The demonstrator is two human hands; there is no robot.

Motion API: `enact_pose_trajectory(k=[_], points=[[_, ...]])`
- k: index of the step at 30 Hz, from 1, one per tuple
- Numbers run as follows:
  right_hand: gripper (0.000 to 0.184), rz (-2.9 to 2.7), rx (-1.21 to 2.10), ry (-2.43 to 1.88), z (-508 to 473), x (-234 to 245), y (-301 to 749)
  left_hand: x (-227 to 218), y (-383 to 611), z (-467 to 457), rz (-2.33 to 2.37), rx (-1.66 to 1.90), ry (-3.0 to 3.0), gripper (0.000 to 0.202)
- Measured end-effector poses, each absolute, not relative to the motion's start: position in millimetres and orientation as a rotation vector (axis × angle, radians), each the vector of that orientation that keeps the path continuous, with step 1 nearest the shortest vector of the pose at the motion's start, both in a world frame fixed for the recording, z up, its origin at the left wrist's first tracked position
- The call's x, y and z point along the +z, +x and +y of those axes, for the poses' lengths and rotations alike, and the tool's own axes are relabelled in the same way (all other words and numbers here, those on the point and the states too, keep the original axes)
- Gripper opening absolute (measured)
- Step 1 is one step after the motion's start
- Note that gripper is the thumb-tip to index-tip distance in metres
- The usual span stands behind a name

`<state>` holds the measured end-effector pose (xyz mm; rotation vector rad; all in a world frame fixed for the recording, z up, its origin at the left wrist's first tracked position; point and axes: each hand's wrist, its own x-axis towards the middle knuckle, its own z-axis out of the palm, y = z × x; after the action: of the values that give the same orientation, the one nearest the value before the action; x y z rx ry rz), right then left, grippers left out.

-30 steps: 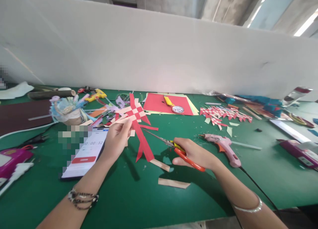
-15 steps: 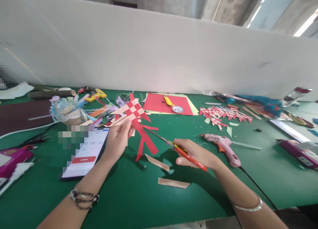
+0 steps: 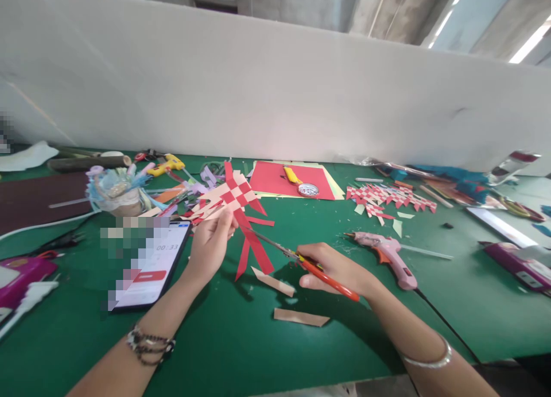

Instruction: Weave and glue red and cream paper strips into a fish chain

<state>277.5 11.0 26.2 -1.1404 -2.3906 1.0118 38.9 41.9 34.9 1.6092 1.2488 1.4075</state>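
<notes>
My left hand point(image 3: 210, 243) pinches a woven piece of red and cream paper strips point(image 3: 232, 197) and holds it up over the green table point(image 3: 241, 345). Long red strip ends point(image 3: 258, 250) hang down from the weave. My right hand point(image 3: 333, 268) grips orange-handled scissors point(image 3: 318, 271), whose blades point left and reach the red strips. Two cut cream strips lie on the table below, one point(image 3: 273, 282) by the scissors and another point(image 3: 300, 316) nearer me.
A phone point(image 3: 150, 265) showing a timer lies at the left. A pink glue gun point(image 3: 387, 250) with its cord rests to the right. Red paper sheets point(image 3: 279, 179), more woven pieces point(image 3: 390, 197), a yellow glue gun point(image 3: 166, 165) and a cluttered pile of scraps sit along the back wall.
The woven piece has been turned and lifted slightly in my left hand. The scissors have closed in on the hanging red strips, and the phone timer has advanced.
</notes>
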Motion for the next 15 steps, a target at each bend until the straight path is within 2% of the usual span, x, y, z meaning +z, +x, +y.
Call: enact_pose_trajectory(k=[9, 15], points=[[0.054, -2.37, 1.004, -1.136, 11.6, 23.4, 278.7, 36.6, 43.0, 37.6, 1.207, 1.366, 1.484, 0.047], [0.053, -2.383, 0.997, -1.16, 12.6, 22.0, 279.4, 34.3, 43.0, 40.2, 1.306, 1.428, 1.233, 0.037]])
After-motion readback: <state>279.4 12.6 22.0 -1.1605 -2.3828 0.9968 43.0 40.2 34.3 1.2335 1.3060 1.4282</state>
